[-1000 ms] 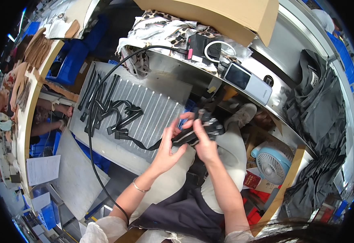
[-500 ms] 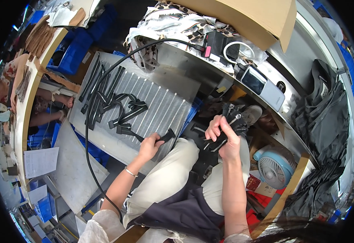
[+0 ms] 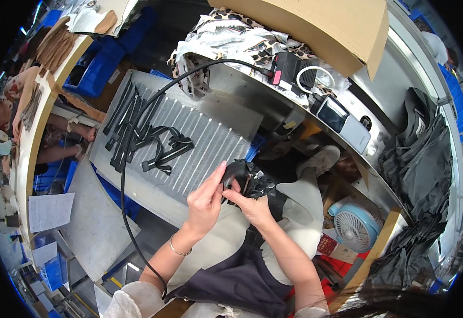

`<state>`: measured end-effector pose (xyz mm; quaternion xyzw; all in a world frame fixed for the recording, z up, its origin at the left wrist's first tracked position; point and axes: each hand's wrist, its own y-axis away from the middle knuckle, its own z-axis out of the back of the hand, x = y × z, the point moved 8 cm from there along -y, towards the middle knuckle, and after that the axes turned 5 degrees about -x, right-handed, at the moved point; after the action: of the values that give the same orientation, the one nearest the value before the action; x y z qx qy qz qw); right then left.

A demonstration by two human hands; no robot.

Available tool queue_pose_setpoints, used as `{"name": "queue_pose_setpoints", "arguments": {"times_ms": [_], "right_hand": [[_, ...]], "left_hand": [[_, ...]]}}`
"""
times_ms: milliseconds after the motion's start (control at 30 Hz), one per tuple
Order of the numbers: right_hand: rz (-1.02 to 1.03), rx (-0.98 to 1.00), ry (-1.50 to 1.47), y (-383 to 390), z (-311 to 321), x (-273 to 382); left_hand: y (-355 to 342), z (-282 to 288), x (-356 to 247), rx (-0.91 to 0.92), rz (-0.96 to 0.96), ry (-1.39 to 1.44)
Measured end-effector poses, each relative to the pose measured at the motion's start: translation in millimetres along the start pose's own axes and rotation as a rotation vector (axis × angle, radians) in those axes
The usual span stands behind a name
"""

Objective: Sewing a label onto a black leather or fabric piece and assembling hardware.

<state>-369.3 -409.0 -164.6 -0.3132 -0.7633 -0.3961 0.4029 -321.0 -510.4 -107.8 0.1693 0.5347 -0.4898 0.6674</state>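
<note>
My two hands meet above my lap, in front of the tray's near right corner. A bunch of black straps (image 3: 253, 183), some of it shiny, is between and beyond them. My left hand (image 3: 206, 200) has its fingers straight and pressed together against the bunch's left side, closed on a black strap end. My right hand (image 3: 250, 205) grips the bunch from the right, thumb pointing left toward the left fingers; its other fingers are partly hidden. More black straps (image 3: 160, 151) lie loose and tangled on the grey tray (image 3: 226, 116), across rows of thin pale lines.
A black cable (image 3: 123, 212) hangs across the tray's left side, up to a black device (image 3: 290, 70) on the metal shelf. A phone-like device (image 3: 342, 122) lies there too. At right are a blue fan (image 3: 354, 228) and black sheets (image 3: 419, 164). Another person's arm (image 3: 56, 153) shows far left.
My left hand has taken a strap off the tray and moved right and up to the bunch. My right hand has brought the bunch left and nearer, so both hands now touch.
</note>
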Motion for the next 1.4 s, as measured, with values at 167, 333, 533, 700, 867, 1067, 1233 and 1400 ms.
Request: {"name": "queue_pose_setpoints", "arguments": {"times_ms": [167, 333, 533, 700, 867, 1067, 1233, 1400], "right_hand": [[0.053, -0.054, -0.106, -5.1, 6.1, 9.3], [0.01, -0.023, -0.209, -4.1, 8.7, 10.5], [0.29, 0.076, -0.124, -4.2, 10.0, 46.1], [0.172, 0.2, -0.329, -2.2, 11.3, 42.1], [0.129, 0.141, -0.196, -16.1, 0.1, 25.6], [0.04, 0.018, -0.036, -16.4, 10.4, 7.4], [0.027, 0.047, -0.091, -14.2, -4.1, 6.1], [-0.042, 0.065, -0.092, -17.1, -1.8, -5.6]], "left_hand": [[8.2, -15.8, -23.2, -0.031, -0.365, -0.243], [15.9, -21.8, -10.5, -0.071, -0.29, -0.179], [48.1, -29.6, 108.0, 0.329, 0.208, -0.067], [11.1, 34.5, 163.3, -0.032, 0.009, -0.45], [-51.3, 65.2, 187.5, -0.26, -0.046, -0.598], [-79.4, 42.1, 203.0, -0.051, -0.094, -0.698], [-82.4, 44.2, 235.1, 0.184, 0.079, -0.788], [-85.2, 54.5, 198.6, 0.105, 0.04, -0.48]]}}
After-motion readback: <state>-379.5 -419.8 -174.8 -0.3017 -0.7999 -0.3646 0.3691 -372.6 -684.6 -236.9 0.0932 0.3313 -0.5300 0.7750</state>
